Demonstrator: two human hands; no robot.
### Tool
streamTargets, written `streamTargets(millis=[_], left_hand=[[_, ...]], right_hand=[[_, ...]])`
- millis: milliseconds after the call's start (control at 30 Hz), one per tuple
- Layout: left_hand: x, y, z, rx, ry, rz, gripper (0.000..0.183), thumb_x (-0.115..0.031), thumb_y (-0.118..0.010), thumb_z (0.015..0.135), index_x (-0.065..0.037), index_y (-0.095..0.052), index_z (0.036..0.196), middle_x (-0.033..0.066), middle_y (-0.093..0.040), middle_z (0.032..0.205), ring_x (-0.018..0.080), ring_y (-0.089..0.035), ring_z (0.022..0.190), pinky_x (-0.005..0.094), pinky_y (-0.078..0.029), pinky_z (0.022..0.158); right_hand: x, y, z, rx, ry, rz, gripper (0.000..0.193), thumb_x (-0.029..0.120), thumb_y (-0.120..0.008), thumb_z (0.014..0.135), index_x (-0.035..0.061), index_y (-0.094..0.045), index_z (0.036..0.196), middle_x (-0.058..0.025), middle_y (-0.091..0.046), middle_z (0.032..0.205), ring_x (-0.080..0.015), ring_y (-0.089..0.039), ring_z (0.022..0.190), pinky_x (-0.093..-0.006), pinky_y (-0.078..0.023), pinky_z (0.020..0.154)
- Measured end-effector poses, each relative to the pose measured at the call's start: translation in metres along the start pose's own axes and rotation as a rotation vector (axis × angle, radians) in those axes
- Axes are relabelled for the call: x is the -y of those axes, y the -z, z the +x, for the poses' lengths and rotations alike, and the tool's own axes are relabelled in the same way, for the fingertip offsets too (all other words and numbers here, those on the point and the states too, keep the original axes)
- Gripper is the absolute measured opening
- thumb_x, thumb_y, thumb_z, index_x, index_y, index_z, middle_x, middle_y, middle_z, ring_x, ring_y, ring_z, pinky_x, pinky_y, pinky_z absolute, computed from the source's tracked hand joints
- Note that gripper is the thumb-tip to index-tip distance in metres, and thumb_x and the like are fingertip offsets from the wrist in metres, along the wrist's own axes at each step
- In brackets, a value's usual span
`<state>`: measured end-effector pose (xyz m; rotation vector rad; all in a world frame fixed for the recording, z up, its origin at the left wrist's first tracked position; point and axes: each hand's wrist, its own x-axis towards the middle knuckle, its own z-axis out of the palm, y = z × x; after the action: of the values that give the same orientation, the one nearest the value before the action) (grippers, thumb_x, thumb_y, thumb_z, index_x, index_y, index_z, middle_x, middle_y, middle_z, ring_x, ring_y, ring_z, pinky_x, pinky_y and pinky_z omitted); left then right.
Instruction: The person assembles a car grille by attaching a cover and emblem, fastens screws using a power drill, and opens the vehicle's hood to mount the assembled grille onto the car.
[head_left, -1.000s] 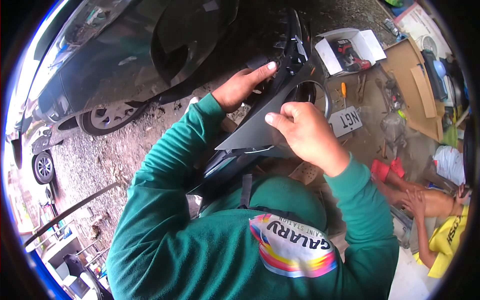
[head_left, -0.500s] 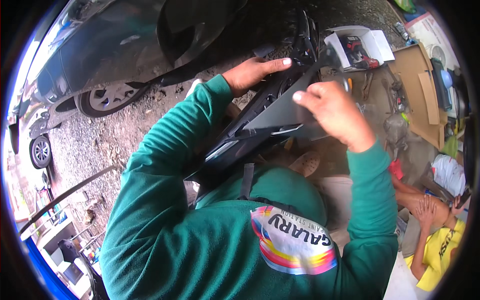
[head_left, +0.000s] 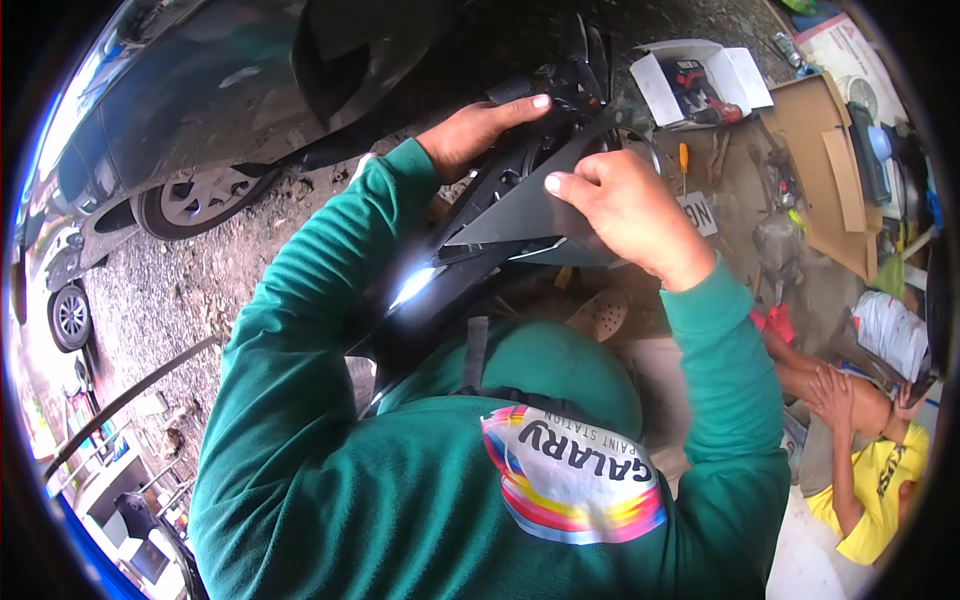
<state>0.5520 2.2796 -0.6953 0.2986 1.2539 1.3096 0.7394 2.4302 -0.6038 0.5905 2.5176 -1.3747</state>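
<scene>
A long black plastic vehicle part with glossy trim slants across my lap, its far end beyond my hands. My left hand grips its left side, thumb stretched along the top and the other fingers mostly hidden behind it. My right hand pinches the right edge of a dark grey, pointed panel between thumb and curled fingers. That panel lies over the black part, its sharp tip toward me. Whether the two are joined cannot be seen.
A white box with a red-and-black power tool stands at far right, near an orange-handled screwdriver and flattened cardboard. A dark car is at left. Someone in a yellow shirt sits at right.
My right hand has moved left with the grey panel, bringing it closer over the black part. The left hand keeps its hold. The whole view has shifted slightly, and the screwdriver now shows more.
</scene>
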Motion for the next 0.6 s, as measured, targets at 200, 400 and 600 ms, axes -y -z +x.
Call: streamTargets(millis=[200,400,600], left_hand=[[-0.003,-0.001,-0.004,0.071,-0.087,0.109,0.066,-0.051,-0.074,0.103,0.005,-0.068,0.137,0.0173,-0.077,0.123,0.0236,-0.076,0.108,0.0380,-0.060,0.100],[0.004,0.008,-0.001,0.082,0.005,0.219,0.064,-0.053,-0.082,0.096,0.004,-0.072,0.125,0.0133,-0.077,0.109,0.0201,-0.074,0.095,0.0366,-0.061,0.088],[0.001,0.003,-0.003,0.114,-0.029,0.190,0.060,-0.050,-0.081,0.095,0.003,-0.073,0.122,0.0114,-0.077,0.107,0.0189,-0.073,0.093,0.0364,-0.060,0.087]], right_hand=[[0.012,-0.005,0.000,0.050,0.088,-0.095,0.046,0.035,-0.077,0.096,-0.0054,-0.072,0.074,-0.0258,-0.065,0.066,-0.0400,-0.069,0.063,-0.0480,-0.055,0.066],[0.026,-0.019,-0.009,0.007,0.232,-0.206,0.036,0.028,-0.076,0.096,-0.0057,-0.073,0.085,-0.0289,-0.074,0.089,-0.0466,-0.075,0.092,-0.0551,-0.059,0.085],[0.018,-0.021,-0.018,-0.089,0.312,-0.132,0.037,0.025,-0.078,0.097,-0.0033,-0.062,0.080,-0.0248,-0.069,0.086,-0.0467,-0.069,0.084,-0.0533,-0.054,0.076]])
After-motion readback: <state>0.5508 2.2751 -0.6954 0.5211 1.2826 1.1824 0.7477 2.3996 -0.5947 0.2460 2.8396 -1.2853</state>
